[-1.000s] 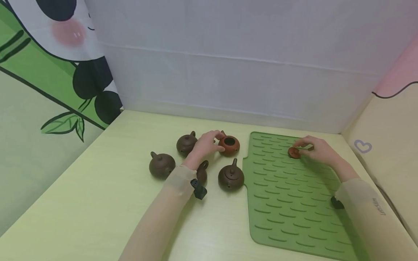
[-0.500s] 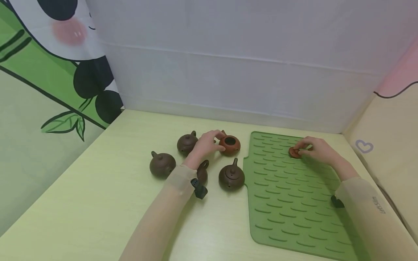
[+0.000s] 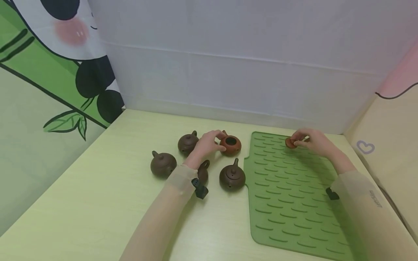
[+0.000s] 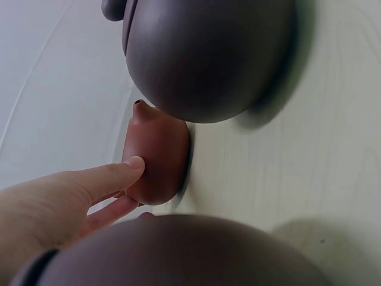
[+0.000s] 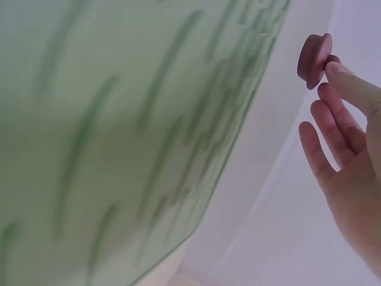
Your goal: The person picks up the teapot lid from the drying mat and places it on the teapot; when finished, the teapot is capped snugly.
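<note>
In the head view a reddish-brown teapot (image 3: 232, 148) stands on the table with its round top opening uncovered. My left hand (image 3: 207, 143) holds it from the left side; the left wrist view shows the thumb pressed on the pot's body (image 4: 156, 152) and other fingers behind it. Over the far part of the green mat, my right hand (image 3: 316, 144) pinches a small reddish teapot lid (image 3: 290, 143). Thumb and forefinger grip the lid's knob, as the right wrist view shows, with the lid (image 5: 314, 59) raised off the mat and the remaining fingers loosely spread.
Several dark brown teapots surround my left arm: one at far left (image 3: 163, 165), one behind (image 3: 187, 144), one partly hidden by the wrist (image 3: 203, 174), and one nearer the mat (image 3: 232, 178). The green ridged mat (image 3: 277, 203) covers the table's right side. A pale wall (image 3: 228, 87) rises behind.
My right hand has lifted the lid up from the mat and moved it slightly away and left. The left hand stays at the reddish-brown teapot.
</note>
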Tool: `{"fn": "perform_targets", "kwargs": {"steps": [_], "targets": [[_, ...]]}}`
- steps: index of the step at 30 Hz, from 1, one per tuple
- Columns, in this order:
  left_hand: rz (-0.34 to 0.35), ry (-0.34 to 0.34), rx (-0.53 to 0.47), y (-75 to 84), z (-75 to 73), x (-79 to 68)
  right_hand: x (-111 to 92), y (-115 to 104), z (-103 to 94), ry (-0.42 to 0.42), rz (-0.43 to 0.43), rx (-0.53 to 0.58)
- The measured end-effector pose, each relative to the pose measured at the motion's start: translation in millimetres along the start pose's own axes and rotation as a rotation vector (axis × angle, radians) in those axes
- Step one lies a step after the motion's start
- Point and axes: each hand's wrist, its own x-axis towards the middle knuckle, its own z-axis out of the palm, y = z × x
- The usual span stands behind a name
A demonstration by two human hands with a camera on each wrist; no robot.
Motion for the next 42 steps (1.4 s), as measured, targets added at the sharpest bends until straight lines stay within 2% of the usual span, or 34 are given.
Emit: {"fn": "perform_targets", "kwargs": {"steps": [7, 13, 23, 29, 35, 42], "targets": [[0.002, 0.002, -0.003, -0.2, -0.1, 0.3, 20, -19, -5.4, 0.069, -0.013, 0.034], [0.002, 0.0, -0.011, -0.2, -1.4, -0.2, 37, -39, -0.9, 0.125, -0.024, 0.011], [-0.036, -0.006, -0.045, -1.1, -1.9, -1.1, 63, -71, 16.7, 0.17, -0.118, 0.062], [-0.075, -0.009, -0.038, -3.6, -0.4, 0.4, 74, -88, 32.0, 0.255, -0.164, 0.054], [-0.097, -0.012, -0.04, -4.7, 0.5, -0.3, 85, -102, 49.6, 0.321, -0.23, 0.097], [-0.089, -0.008, -0.043, -4.8, 1.2, 0.0, 91, -118, 61.8, 0.328, -0.279, 0.146]]}}
